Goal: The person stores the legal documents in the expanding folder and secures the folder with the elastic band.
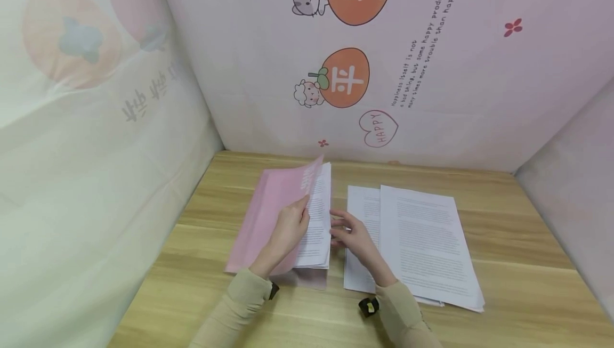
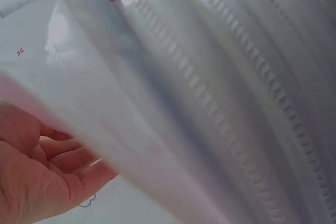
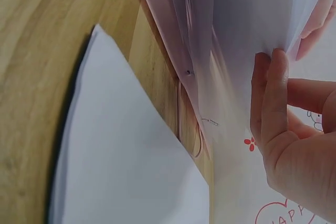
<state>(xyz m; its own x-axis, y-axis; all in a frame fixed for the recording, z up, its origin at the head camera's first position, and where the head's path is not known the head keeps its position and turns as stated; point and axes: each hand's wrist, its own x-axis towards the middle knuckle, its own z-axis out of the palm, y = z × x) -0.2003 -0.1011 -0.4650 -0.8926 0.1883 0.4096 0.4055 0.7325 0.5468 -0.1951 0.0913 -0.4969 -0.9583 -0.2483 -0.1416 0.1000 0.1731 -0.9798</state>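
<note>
A pink folder lies left of centre on the table, its cover lifted at the right side. My left hand grips the cover near its right edge. Printed pages show beneath it. Translucent sleeves with ribbed seams fill the left wrist view. With fingers slightly bent and spread, my right hand reaches to the pages' right edge. In the right wrist view its fingertips touch the edge of a pale sheet or sleeve; which one, I cannot tell.
Two overlapping stacks of printed paper lie to the right of the folder, partly beneath my right forearm. An elastic cord loops from the folder's edge. Printed cloth walls enclose the wooden table at the back and sides.
</note>
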